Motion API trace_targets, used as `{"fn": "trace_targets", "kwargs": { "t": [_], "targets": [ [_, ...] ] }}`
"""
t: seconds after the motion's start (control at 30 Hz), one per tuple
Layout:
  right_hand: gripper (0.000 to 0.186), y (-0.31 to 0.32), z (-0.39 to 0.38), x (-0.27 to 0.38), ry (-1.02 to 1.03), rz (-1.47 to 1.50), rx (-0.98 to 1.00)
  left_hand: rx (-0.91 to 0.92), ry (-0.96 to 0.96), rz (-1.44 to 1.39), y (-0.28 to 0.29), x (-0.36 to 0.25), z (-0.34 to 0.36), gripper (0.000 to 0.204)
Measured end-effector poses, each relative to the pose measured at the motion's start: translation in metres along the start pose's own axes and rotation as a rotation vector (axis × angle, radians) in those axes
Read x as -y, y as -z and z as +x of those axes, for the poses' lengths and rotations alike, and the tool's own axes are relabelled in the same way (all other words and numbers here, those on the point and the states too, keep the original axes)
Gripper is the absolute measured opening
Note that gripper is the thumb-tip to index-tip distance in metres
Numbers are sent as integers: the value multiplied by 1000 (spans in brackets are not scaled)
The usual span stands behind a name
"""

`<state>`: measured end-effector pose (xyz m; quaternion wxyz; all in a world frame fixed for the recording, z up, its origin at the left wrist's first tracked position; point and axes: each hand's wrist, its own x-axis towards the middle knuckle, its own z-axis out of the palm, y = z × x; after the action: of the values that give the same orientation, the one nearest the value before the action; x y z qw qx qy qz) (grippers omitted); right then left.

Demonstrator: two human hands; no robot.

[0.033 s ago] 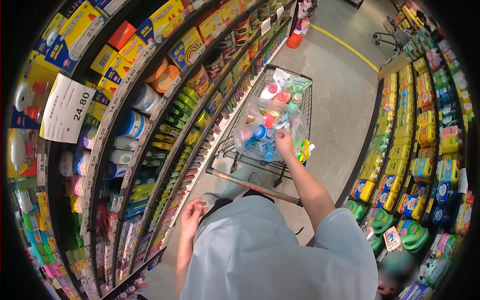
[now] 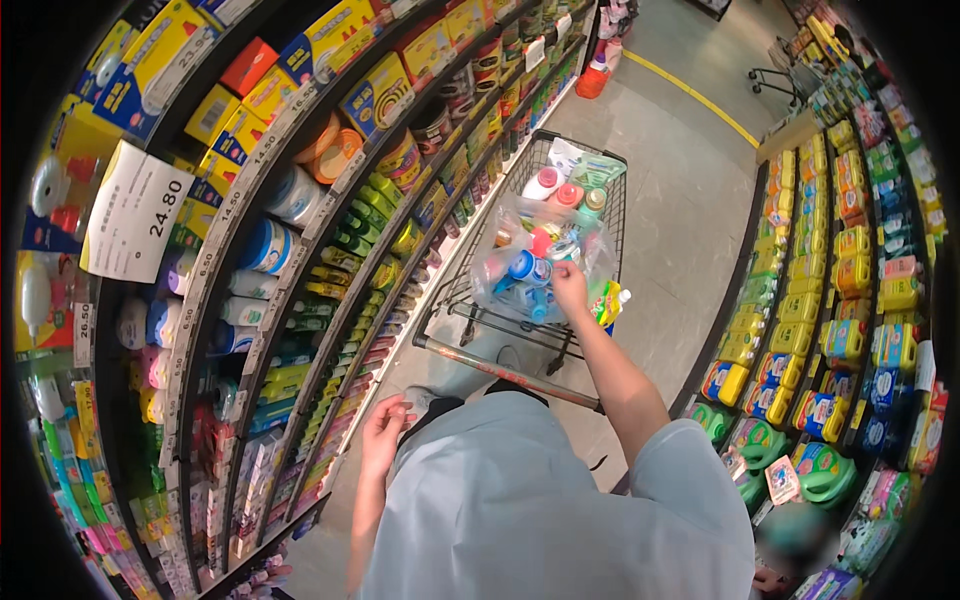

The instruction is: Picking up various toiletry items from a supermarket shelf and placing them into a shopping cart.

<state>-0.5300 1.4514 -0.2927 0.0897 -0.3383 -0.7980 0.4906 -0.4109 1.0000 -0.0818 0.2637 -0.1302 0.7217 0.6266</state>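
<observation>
A clear plastic bag (image 2: 490,272) lies in the shopping cart (image 2: 478,362) before me, packed with several bottles and tubs. My right hand (image 2: 570,288) reaches over the cart, its fingers pinched together at the bag's right side, on the film. Just left of those fingers is a blue-lidded tub (image 2: 528,267) in the bag. Beyond the bag stand a white bottle with a pink cap (image 2: 546,180), a pink-capped bottle (image 2: 568,195) and a green-capped bottle (image 2: 593,202). Down at my left side, my left hand (image 2: 382,425) hangs with loosely bent fingers, holding nothing visible.
Tall shelves (image 2: 275,130) of boxes, cans and bottles curve along the left. Shelves of yellow and green detergent bottles (image 2: 795,330) line the right. A yellow floor line (image 2: 690,95) crosses the aisle ahead, and a red item (image 2: 592,82) sits at the left shelf's far end.
</observation>
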Motion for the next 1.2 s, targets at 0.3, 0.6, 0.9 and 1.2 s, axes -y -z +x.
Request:
{"fn": "trace_targets", "kwargs": {
  "t": [0.3,0.6,0.9,1.2],
  "targets": [
    [13,-10,-109,98,406,238,168,23,-21,-55,23,5,18,33],
    [11,-78,-194,151,294,228,735,-2,-101,-60,70,11,16,36],
    [14,-132,-199,181,397,69,857,-122,-127,-139,134,15,6,34],
    [46,-221,-240,355,556,365,973,-138,-140,-237,184,32,9,37]
  ]
}}
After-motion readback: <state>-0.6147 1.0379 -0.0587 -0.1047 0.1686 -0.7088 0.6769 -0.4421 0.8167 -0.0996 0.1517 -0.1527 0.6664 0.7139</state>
